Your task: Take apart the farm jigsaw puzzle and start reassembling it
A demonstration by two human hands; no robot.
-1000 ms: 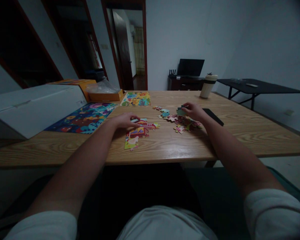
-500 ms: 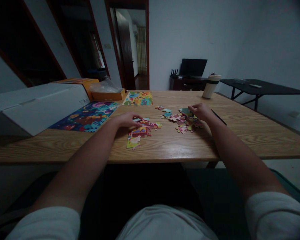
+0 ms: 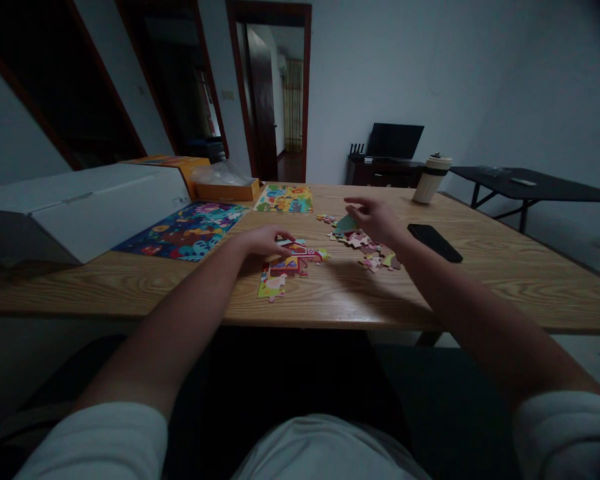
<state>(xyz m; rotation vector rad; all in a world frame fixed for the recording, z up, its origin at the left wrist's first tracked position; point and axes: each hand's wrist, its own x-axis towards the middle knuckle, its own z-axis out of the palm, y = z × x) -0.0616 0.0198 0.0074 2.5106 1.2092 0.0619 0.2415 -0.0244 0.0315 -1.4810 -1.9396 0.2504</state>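
My right hand [image 3: 374,217] pinches a teal puzzle piece [image 3: 347,224] between thumb and fingers, raised over the left end of a loose heap of puzzle pieces [image 3: 377,260]. To its left, a partly joined jigsaw puzzle [image 3: 291,265] with a red building and a pale animal on green lies flat on the table. My left hand [image 3: 267,241] rests at that puzzle's upper left edge, thumb and fingers apart, with nothing held between them. It covers part of the puzzle's left side.
Two finished puzzles, a dark blue one [image 3: 187,230] and a yellow one [image 3: 286,199], lie beyond my left hand. A white box [image 3: 110,207] and an orange tray [image 3: 230,192] stand at left. A phone [image 3: 435,243] and a tumbler [image 3: 431,180] are at right on the wooden table [image 3: 500,280].
My right hand has lifted the teal piece from the heap and carried it left. The phone, mostly hidden before, now shows. My left hand stays by the joined puzzle; the view has shifted slightly.
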